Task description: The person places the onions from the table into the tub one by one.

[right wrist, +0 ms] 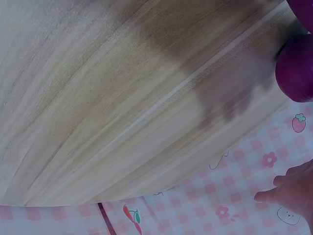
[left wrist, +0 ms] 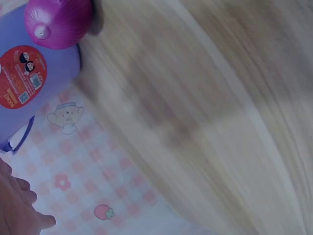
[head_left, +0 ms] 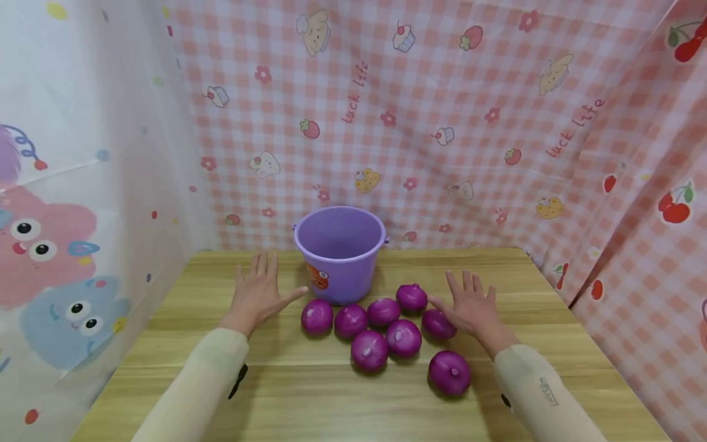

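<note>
A purple bucket stands upright toward the back of the table, with a red round sticker on its side. Several purple onions lie in front of it and to its right, among them a left-end onion and a front onion apart from the others. My left hand, fingers spread and holding nothing, is left of the bucket, its thumb pointing at the bucket's lower side. On the other side, my right hand has its fingers extended and empty; its thumb overlaps the rightmost onion in the head view.
The wooden table ends at the back against a pink checked curtain. A white cartoon-print curtain hangs on the left, and a cherry-print curtain on the right.
</note>
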Demonstrator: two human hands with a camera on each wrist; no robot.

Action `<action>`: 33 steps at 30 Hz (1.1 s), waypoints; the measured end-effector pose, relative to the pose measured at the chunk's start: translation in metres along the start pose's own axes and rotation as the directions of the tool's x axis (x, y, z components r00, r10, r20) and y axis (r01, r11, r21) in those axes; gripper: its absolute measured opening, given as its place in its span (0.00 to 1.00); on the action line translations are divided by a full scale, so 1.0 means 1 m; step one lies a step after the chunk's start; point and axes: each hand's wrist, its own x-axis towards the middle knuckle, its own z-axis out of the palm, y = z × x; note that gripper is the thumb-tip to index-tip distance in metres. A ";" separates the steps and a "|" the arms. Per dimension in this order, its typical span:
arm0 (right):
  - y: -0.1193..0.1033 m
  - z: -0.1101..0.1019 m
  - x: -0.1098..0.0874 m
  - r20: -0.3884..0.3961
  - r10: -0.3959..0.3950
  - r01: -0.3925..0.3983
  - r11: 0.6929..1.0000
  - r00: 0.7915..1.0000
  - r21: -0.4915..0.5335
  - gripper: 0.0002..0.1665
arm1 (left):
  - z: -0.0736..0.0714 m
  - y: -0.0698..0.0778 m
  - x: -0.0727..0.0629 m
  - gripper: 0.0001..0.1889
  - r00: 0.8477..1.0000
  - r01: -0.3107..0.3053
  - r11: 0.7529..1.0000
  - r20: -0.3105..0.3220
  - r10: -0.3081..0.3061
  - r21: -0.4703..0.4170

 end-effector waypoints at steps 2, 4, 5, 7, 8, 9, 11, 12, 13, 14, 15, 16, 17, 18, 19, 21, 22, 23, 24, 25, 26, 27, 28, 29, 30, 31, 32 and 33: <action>-0.001 0.001 -0.001 -0.003 -0.002 0.002 1.000 1.000 0.000 0.55 | -0.002 0.003 0.003 0.63 1.000 -0.007 1.000 -0.015 0.007 -0.011; -0.001 0.002 -0.001 -0.005 -0.001 0.001 1.000 1.000 -0.005 0.55 | -0.003 0.006 0.005 0.62 1.000 -0.014 0.999 -0.023 0.013 -0.029; -0.001 0.002 -0.002 -0.009 -0.001 0.000 1.000 1.000 -0.007 0.55 | -0.004 0.008 0.007 0.62 1.000 -0.016 0.999 -0.022 0.015 -0.039; -0.001 0.003 -0.002 -0.015 -0.001 0.001 1.000 1.000 -0.006 0.55 | -0.007 0.011 0.009 0.62 1.000 -0.015 0.999 -0.014 0.014 -0.044; -0.001 0.003 -0.002 -0.017 -0.002 0.002 1.000 1.000 -0.006 0.55 | -0.008 0.013 0.011 0.62 1.000 -0.013 0.999 -0.010 0.013 -0.049; -0.001 0.003 -0.002 -0.019 -0.003 0.003 1.000 1.000 -0.001 0.54 | -0.009 0.014 0.013 0.62 1.000 -0.012 0.998 -0.008 0.011 -0.054; -0.001 0.003 -0.002 -0.019 -0.008 0.008 1.000 1.000 0.004 0.53 | -0.011 0.017 0.016 0.62 1.000 -0.015 0.998 -0.008 0.015 -0.058; -0.002 0.003 -0.002 -0.018 -0.010 0.010 1.000 1.000 0.006 0.53 | -0.012 0.018 0.017 0.62 1.000 -0.017 0.998 -0.009 0.016 -0.059; -0.002 0.003 -0.002 -0.016 -0.012 0.012 1.000 1.000 0.005 0.53 | -0.013 0.019 0.019 0.63 1.000 -0.019 0.998 -0.011 0.018 -0.066; -0.003 0.003 -0.003 -0.015 -0.013 0.013 1.000 1.000 0.006 0.53 | -0.014 0.020 0.021 0.63 1.000 -0.023 0.997 -0.016 0.022 -0.071; -0.004 0.003 -0.003 -0.015 -0.013 0.014 1.000 1.000 0.012 0.53 | -0.014 0.021 0.022 0.63 0.999 -0.029 0.997 -0.024 0.028 -0.073; -0.004 0.004 -0.003 -0.016 -0.015 0.015 1.000 1.000 0.010 0.53 | -0.015 0.022 0.024 0.63 0.999 -0.035 0.997 -0.034 0.033 -0.074; -0.004 0.004 -0.002 -0.020 -0.015 0.016 1.000 1.000 0.010 0.53 | -0.015 0.023 0.025 0.62 0.999 -0.039 0.996 -0.041 0.036 -0.079; -0.004 0.005 -0.002 -0.024 -0.015 0.015 1.000 1.000 0.011 0.53 | -0.016 0.024 0.026 0.62 0.998 -0.043 0.995 -0.052 0.038 -0.089; -0.004 0.006 -0.002 -0.027 -0.015 0.016 1.000 1.000 0.011 0.53 | -0.016 0.025 0.028 0.62 0.997 -0.048 0.994 -0.064 0.042 -0.096; -0.002 0.008 0.000 -0.034 -0.016 0.016 1.000 0.999 0.012 0.53 | -0.016 0.028 0.031 0.61 0.996 -0.056 0.992 -0.080 0.048 -0.111; -0.001 0.009 0.000 -0.036 -0.016 0.016 1.000 0.999 0.005 0.53 | -0.017 0.029 0.032 0.61 0.995 -0.059 0.991 -0.084 0.049 -0.120; 0.000 0.010 0.000 -0.037 -0.015 0.015 1.000 0.999 -0.001 0.53 | -0.017 0.030 0.033 0.60 0.995 -0.060 0.990 -0.086 0.049 -0.130; 0.000 0.010 0.000 -0.038 -0.015 0.015 1.000 0.999 -0.006 0.53 | -0.018 0.031 0.033 0.60 0.995 -0.060 0.989 -0.087 0.048 -0.137; 0.001 0.010 0.000 -0.039 -0.014 0.014 1.000 0.999 -0.009 0.53 | -0.018 0.032 0.034 0.60 0.995 -0.060 0.988 -0.087 0.048 -0.141; 0.001 0.010 0.000 -0.039 -0.013 0.012 1.000 0.999 -0.011 0.53 | -0.018 0.033 0.035 0.60 0.995 -0.060 0.987 -0.085 0.048 -0.147; 0.002 0.010 0.000 -0.041 -0.011 0.011 1.000 0.999 -0.013 0.53 | -0.019 0.034 0.036 0.60 0.995 -0.062 0.986 -0.084 0.050 -0.153; 0.002 0.009 -0.001 -0.043 -0.010 0.009 1.000 0.999 -0.017 0.53 | -0.019 0.034 0.037 0.60 0.995 -0.064 0.985 -0.083 0.051 -0.158; 0.002 0.009 -0.001 -0.044 -0.009 0.009 1.000 0.999 -0.016 0.53 | -0.019 0.035 0.038 0.59 0.995 -0.063 0.984 -0.082 0.050 -0.166; 0.002 0.009 -0.001 -0.044 -0.009 0.009 1.000 0.999 -0.013 0.53 | -0.019 0.036 0.039 0.59 0.996 -0.062 0.983 -0.080 0.049 -0.173; 0.002 0.009 0.000 -0.043 -0.009 0.008 1.000 0.999 -0.013 0.53 | -0.019 0.036 0.040 0.58 0.996 -0.062 0.981 -0.079 0.048 -0.181; 0.003 0.009 0.000 -0.042 -0.009 0.008 1.000 0.999 -0.012 0.53 | -0.020 0.037 0.041 0.57 0.996 -0.062 0.980 -0.079 0.047 -0.188; 0.003 0.009 0.001 -0.041 -0.009 0.008 1.000 0.999 -0.012 0.52 | -0.020 0.037 0.043 0.57 0.996 -0.061 0.979 -0.080 0.046 -0.196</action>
